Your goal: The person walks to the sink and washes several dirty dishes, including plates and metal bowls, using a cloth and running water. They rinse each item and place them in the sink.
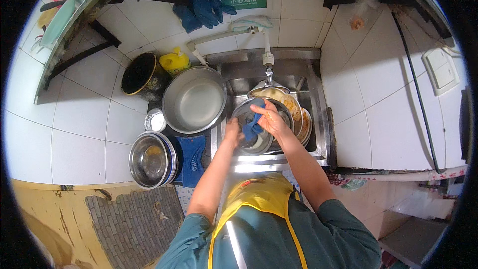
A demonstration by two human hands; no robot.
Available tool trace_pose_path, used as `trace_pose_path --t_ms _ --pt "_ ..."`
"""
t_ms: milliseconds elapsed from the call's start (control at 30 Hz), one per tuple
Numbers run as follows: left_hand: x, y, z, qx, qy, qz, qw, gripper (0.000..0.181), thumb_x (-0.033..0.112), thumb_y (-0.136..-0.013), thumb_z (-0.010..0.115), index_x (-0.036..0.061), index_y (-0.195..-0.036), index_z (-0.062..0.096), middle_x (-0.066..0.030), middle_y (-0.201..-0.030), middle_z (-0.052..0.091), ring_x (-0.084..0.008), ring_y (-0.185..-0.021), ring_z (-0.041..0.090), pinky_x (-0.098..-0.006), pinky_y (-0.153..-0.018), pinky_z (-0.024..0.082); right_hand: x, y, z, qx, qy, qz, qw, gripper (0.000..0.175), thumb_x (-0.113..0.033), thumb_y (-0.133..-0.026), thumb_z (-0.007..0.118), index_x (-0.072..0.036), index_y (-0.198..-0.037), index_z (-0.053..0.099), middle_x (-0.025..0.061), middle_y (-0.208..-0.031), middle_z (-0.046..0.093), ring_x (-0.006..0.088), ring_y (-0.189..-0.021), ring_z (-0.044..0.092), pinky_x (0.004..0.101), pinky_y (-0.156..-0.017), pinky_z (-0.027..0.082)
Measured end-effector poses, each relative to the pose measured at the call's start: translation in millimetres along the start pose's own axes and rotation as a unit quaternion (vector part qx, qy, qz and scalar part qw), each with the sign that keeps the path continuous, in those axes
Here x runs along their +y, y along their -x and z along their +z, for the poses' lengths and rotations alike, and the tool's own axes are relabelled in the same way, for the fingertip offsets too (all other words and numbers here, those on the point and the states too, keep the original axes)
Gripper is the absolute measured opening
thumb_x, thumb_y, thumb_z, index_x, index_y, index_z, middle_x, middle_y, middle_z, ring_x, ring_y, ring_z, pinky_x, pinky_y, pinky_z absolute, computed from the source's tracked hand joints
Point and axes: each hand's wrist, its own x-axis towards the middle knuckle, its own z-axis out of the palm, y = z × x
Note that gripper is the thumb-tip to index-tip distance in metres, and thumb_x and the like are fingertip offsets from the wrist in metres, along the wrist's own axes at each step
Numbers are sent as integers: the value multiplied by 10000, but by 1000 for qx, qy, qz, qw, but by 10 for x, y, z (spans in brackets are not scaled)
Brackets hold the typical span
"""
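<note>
Over a stainless steel sink (313, 127), my left hand (233, 131) grips the left rim of a round metal bowl (262, 145), somewhat blurred. My right hand (272, 119) holds a blue cloth (253, 126) inside that bowl, thumb on top. Beneath and to the right, plates with orange food residue (292, 107) lie stacked in the sink. Part of another metal bowl (285, 114) shows under the held one. The metal faucet (269, 74) hangs above a pan-like vessel at the back of the sink.
Left of the sink stand a large metal basin (195, 101), a stack of metal bowls (149, 160), a small foil-like cup (155, 120), a folded blue cloth (193, 158), a dark bucket (140, 73) and a yellow bottle (174, 61). Blue gloves (205, 7) hang on the wall. Shelves overhang both sides.
</note>
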Motion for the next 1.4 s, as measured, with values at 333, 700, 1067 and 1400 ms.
trace_pose_path --t_ms 333,700,1067,1400 --pt "75 -172 71 12 83 -4 996 345 306 -1046 474 3 -1065 637 -140 -919 690 -237 -652 671 -345 -437 522 6 388 -529 54 662 -131 736 568 -68 -793 779 -80 -1318 560 149 -1278 615 321 -1184 606 402 -1001 483" --pt "511 148 136 -207 271 -104 934 269 238 -966 579 15 -1089 667 -109 -1028 730 -254 -929 700 -378 -864 581 193 52 -706 277 274 139 911 223 -114 -825 598 -103 -1037 666 82 -1010 686 294 -858 671 559 -845 579" --pt "280 -263 -103 -115 71 -21 991 314 305 -1017 609 49 -1190 665 -97 -1165 702 -245 -1095 648 -360 -971 514 126 69 -299 101 -118 125 980 300 -227 -960 690 -73 -1211 635 112 -1175 709 270 -1094 685 491 -965 530" --pt "280 75 42 -195 -71 37 978 336 265 -982 707 90 -1240 584 16 -1056 656 -102 -924 621 -296 -787 509 84 -45 -345 148 10 -16 989 241 -290 -1022 662 -63 -1102 675 14 -1010 710 121 -941 661 296 -813 547"
